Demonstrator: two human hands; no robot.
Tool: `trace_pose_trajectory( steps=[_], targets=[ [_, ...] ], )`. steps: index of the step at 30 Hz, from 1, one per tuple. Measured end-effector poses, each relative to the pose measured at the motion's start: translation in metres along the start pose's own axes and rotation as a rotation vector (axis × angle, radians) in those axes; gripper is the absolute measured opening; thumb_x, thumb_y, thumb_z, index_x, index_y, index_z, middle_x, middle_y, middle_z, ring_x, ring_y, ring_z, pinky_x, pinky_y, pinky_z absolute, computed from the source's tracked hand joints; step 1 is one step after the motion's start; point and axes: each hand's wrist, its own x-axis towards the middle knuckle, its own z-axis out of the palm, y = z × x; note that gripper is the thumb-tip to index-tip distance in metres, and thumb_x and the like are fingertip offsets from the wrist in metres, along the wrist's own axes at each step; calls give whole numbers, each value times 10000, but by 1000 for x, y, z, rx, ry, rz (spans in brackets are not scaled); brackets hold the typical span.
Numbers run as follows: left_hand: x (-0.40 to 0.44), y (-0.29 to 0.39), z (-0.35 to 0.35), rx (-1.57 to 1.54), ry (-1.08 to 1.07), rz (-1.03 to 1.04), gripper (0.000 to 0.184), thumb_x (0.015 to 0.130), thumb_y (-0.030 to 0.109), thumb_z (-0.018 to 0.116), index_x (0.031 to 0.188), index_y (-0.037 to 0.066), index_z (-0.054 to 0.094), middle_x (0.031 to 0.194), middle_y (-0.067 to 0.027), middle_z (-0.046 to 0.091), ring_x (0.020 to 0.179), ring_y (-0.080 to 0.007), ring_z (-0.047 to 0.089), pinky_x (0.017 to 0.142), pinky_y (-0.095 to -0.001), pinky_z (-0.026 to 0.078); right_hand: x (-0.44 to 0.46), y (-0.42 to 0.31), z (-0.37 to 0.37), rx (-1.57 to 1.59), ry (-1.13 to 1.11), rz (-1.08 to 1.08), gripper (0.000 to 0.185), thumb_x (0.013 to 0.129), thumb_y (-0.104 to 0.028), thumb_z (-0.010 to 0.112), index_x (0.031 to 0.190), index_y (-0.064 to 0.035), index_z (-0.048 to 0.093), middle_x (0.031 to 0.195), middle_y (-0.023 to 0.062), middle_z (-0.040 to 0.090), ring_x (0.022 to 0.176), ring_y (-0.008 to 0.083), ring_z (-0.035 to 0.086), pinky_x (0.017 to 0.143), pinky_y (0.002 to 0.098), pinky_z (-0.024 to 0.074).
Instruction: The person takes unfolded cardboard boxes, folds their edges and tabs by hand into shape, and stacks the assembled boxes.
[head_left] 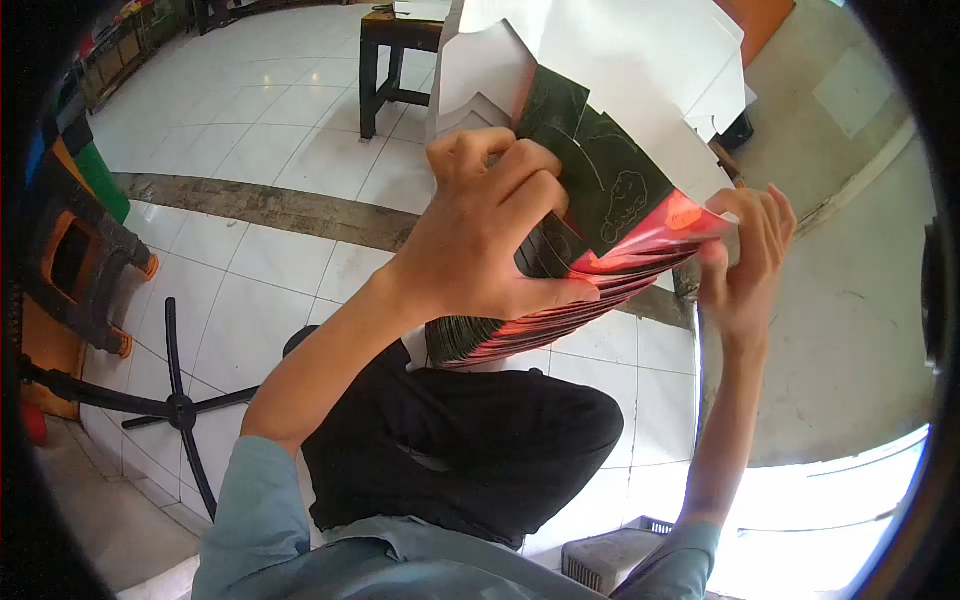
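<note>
A thick stack of printed cardboard sheets [475, 340] stands in front of my knees, its layered edges dark green and red. White, angular-cut card panels [625, 60] spread out at its far side. My left hand [490, 220] grips the near left part of the stack, fingers curled over the dark printed face and thumb along the layered edges. My right hand [745, 250] pinches the red right-hand corner of an upper sheet between thumb and fingers. What supports the stack is hidden.
A dark wooden stool [400, 60] stands on the white tiled floor beyond. At left are a dark plastic stool [85, 260] and a black stand base [180, 410]. A grey crate [610, 560] sits by my right side, near a wall [840, 330].
</note>
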Motion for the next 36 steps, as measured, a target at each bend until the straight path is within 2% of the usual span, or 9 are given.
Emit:
trace_pose_trajectory(
  steps=[4, 10, 14, 20, 22, 25, 29, 31, 36],
  targets=[
    [5, -3, 1, -80, 40, 35, 428, 655, 470, 784, 809, 137, 563, 996, -12, 541, 1027, -247, 424, 878, -420, 238, 28, -77, 9, 148, 155, -24, 246, 820, -203, 710, 898, -33, 551, 826, 101, 536, 783, 293, 541, 960, 476, 354],
    [0, -2, 5, -98, 93, 36, 378, 643, 431, 786, 823, 171, 580, 922, 32, 565, 990, -247, 439, 841, -421, 242, 46, -100, 28, 128, 74, 107, 175, 779, -14, 654, 901, -6, 528, 790, 103, 473, 737, 263, 454, 755, 368, 340],
    [0, -18, -3, -91, 69, 60, 408, 647, 473, 786, 832, 168, 590, 905, 38, 566, 986, -244, 437, 848, -427, 239, 39, -98, 31, 96, -70, 125, 217, 740, -86, 661, 893, -35, 516, 780, 107, 464, 765, 294, 480, 805, 436, 339],
    [1, -24, 13, -175, 170, 58, 675, 732, 690, 678, 1132, 156, 579, 1119, -94, 493, 1089, -256, 401, 928, -425, 242, 37, -95, 20, 187, -126, 73, 225, 777, -126, 660, 929, 2, 554, 780, 134, 502, 756, 311, 482, 806, 398, 359],
    [3, -21, 13, -112, 192, 47, 791, 741, 743, 635, 1221, 119, 550, 1195, -141, 446, 1133, -281, 385, 964, -438, 250, 33, -81, 18, 146, 25, -5, 261, 821, -194, 641, 978, 9, 597, 910, 148, 594, 901, 307, 562, 940, 442, 369],
    [-7, -19, 24, -29, 218, 8, 909, 734, 780, 600, 1298, 75, 500, 1289, -199, 369, 1190, -341, 368, 1010, -462, 268, 19, -35, 13, 255, 242, 135, 284, 910, -245, 568, 1039, -4, 646, 1019, 108, 663, 947, 261, 619, 974, 457, 399],
    [-4, 9, 34, -167, 259, -122, 903, 793, 749, 538, 1344, 41, 446, 1412, -264, 267, 1312, -395, 318, 1072, -490, 275, 6, 42, 36, 593, 414, 319, 445, 1027, -322, 345, 1065, 0, 650, 1092, 124, 653, 1046, 259, 602, 1016, 438, 392],
    [2, 22, 38, -211, 254, -165, 859, 856, 723, 471, 1353, 24, 423, 1447, -271, 239, 1365, -391, 295, 1098, -490, 272, 8, 56, 47, 1385, 443, 670, 574, 1032, -397, 247, 1098, 15, 641, 1245, 173, 601, 1164, 269, 548, 1057, 428, 369],
    [-1, 12, 58, -84, 248, -90, 723, 899, 550, 576, 1371, 35, 388, 1455, -265, 276, 1372, -355, 298, 1104, -478, 265, 6, 53, 87, 1608, 220, 646, 552, 1022, -376, 264, 1140, 15, 635, 1401, 171, 507, 1287, 243, 468, 1095, 361, 348]
  ],
)
